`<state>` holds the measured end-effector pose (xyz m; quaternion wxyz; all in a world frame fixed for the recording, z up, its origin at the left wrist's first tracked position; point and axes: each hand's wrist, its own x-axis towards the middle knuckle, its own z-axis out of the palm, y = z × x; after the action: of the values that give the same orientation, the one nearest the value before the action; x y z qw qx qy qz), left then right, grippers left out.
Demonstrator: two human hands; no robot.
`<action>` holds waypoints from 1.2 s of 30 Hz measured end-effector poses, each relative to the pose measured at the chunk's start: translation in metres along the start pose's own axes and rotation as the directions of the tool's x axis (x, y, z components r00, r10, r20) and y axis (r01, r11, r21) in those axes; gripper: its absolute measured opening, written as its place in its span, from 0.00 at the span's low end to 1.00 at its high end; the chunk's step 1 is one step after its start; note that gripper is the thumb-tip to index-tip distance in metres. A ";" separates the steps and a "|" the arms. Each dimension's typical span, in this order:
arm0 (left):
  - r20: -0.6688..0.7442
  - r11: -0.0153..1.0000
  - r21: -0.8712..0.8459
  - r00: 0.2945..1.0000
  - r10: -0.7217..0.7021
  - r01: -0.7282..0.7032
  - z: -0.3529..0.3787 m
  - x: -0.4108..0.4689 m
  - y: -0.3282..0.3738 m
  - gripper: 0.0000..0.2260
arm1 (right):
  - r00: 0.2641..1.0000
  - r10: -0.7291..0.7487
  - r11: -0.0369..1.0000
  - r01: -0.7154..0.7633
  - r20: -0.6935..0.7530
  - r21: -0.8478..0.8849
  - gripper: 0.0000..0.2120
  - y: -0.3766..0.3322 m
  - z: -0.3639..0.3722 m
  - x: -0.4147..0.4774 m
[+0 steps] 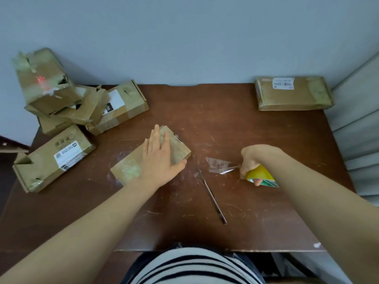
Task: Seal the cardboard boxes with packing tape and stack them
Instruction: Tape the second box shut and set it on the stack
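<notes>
Lower centre: a slim metal cutter (213, 199) lies on the table (225, 119). Right hand (251, 160), fingers clamped round the tape roll (264, 178), with a loose clear strip (217, 165) beside it. Left hand (162, 158), fingers straight and nearly together, presses flat on the small box (178, 148), apparently taped. Upper right: one sealed box (293, 93). Upper left: torn heap (61, 95), seemingly pending. No tidy stack yet. The roll is largely hidden by the hand.

Brown table (235, 119): top scratched and scuffed, pushed against a plain pale grey wall (184, 37). Slim metal tool (213, 198) lies flat on it, right of centre, diagonal, one end toward the near edge. Small white scrap (316, 245) at the near right corner. Grey slatted panel (361, 119) just right of the table. Dark furniture (8, 144) at far left, partly cut off. Striped shirt (194, 267) at bottom centre.
</notes>
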<state>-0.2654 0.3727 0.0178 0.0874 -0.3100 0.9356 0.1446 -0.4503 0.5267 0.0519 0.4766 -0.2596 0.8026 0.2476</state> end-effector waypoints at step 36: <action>0.729 -0.528 -0.446 0.636 0.254 0.722 -0.027 -0.019 0.016 0.10 | 0.812 -0.029 0.861 0.316 -0.583 0.399 0.10 -0.075 -0.015 -0.152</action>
<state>-0.2620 0.3871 0.0519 0.1024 -0.4332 0.1197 0.8874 -0.3483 0.4889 0.1830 0.2912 -0.2687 0.9137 -0.0908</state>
